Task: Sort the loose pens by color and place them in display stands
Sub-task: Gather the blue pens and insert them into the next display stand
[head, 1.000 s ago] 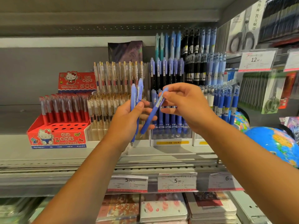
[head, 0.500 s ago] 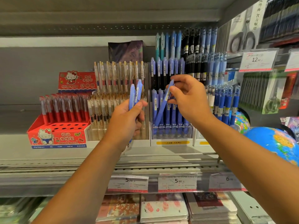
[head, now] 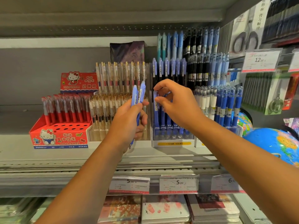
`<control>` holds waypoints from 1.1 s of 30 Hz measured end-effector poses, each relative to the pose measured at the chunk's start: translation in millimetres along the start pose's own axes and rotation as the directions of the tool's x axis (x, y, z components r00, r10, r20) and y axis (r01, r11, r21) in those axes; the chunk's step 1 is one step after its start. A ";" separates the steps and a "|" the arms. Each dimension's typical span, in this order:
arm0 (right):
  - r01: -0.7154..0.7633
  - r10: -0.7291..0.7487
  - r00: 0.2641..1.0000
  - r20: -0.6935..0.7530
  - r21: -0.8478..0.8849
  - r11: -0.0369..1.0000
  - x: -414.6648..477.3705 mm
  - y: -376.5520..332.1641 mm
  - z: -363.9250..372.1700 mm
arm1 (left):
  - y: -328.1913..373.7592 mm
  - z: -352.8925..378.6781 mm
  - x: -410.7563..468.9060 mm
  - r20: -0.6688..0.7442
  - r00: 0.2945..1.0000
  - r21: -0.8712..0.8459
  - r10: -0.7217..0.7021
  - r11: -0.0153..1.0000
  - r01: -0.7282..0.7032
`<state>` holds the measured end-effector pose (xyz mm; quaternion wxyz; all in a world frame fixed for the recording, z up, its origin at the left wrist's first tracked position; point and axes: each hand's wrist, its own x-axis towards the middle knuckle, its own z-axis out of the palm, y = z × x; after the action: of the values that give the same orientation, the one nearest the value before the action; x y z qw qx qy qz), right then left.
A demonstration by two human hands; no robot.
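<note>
Grey store shelf (head: 48,152) carried several display stands in a row: a red stand (head: 59,136) with red pens, a clear stand (head: 103,136) with gold-clip pens, and a blue-pen stand (head: 173,143). The left hand (head: 127,125) held a small bunch of loose blue pens (head: 139,94) upright in front of the clear stand, its fingers (head: 143,116) curled around them. The right hand (head: 178,107) was at the blue-pen stand, and its thumb and first finger pinched the top of one blue pen (head: 155,102) that stood in the front row there. A globe (head: 275,143) stood at the far right, and price labels (head: 178,183) hung under the shelf edge.
</note>
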<state>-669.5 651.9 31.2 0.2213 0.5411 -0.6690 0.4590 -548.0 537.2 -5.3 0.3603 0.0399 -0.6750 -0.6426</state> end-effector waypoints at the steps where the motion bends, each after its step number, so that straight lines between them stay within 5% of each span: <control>1: -0.005 0.005 1.000 0.002 -0.017 1.000 0.5 -0.1 -0.9 | 0.0 0.0 -0.2 0.008 1.000 0.002 0.007 1.000 -0.007; 11: 0.015 -0.009 0.999 0.046 -0.122 0.992 -4.9 0.7 -9.3 | 0.5 3.0 -3.2 0.064 0.995 0.074 0.072 0.994 -0.077; 15: -0.095 0.103 0.994 -0.048 0.147 0.985 -9.4 -8.9 -10.0 | 0.1 2.8 -5.0 0.137 0.985 0.076 0.102 0.991 -0.113; 19: -0.203 0.225 0.974 0.019 0.503 0.840 -12.6 -21.3 -8.8 | 0.3 2.8 -6.3 0.207 0.972 0.058 0.113 0.990 -0.128; 33: -0.283 0.363 0.932 0.021 0.669 0.688 -24.1 -12.5 -12.6 | -3.8 3.3 -3.8 0.222 0.975 0.093 0.020 0.995 -0.041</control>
<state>-652.8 675.3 22.9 -0.0317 0.4309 -0.5336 0.7270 -548.6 541.2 -10.1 0.2906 -0.0245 -0.7419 -0.6038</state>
